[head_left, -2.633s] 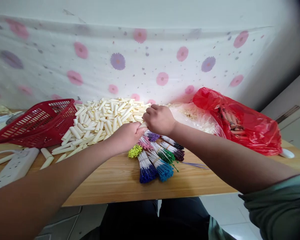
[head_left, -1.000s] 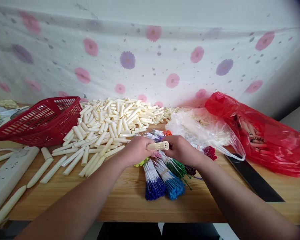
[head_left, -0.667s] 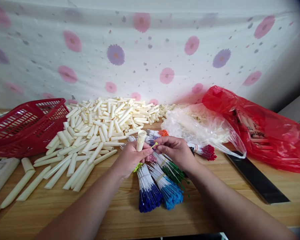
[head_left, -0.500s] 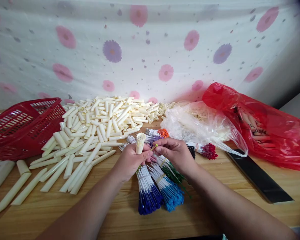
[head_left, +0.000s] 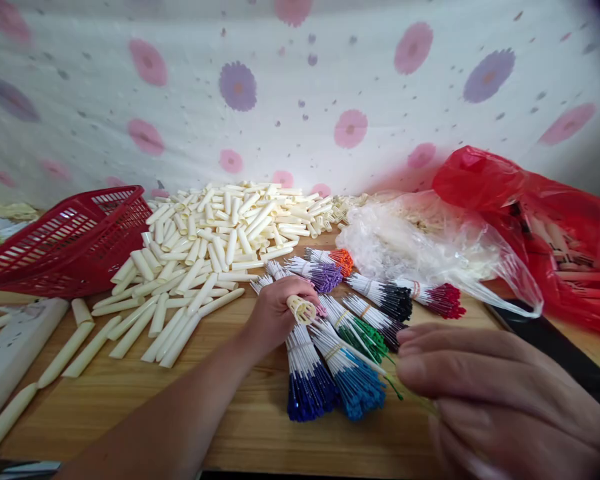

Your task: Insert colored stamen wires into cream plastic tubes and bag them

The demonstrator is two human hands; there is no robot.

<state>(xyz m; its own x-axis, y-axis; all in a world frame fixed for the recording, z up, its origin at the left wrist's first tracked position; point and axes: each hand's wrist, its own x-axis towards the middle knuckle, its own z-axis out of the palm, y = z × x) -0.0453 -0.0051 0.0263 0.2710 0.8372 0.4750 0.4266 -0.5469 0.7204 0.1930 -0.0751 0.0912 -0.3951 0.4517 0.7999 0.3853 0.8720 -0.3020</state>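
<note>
My left hand is closed around a cream plastic tube, its hollow, slotted end facing me. Close to the camera, my blurred right hand has its fingers pressed together on a thin yellowish stick, mostly hidden by the fingers. Below and beside my left hand lie banded bundles of slim white sticks that look like pen refills: dark blue-ended, light blue-ended, green-ended and black-ended ones. One loose green-ended refill lies across the light blue bundle.
A heap of cream tubes covers the back left, beside a red basket. A white power strip lies at the left. Clear plastic bag, red bag and a flat black bar occupy the right.
My right hand has left the left hand and come right and toward the camera. The tube in my left hand has tipped from upright to pointing at me. The view has shifted left.
</note>
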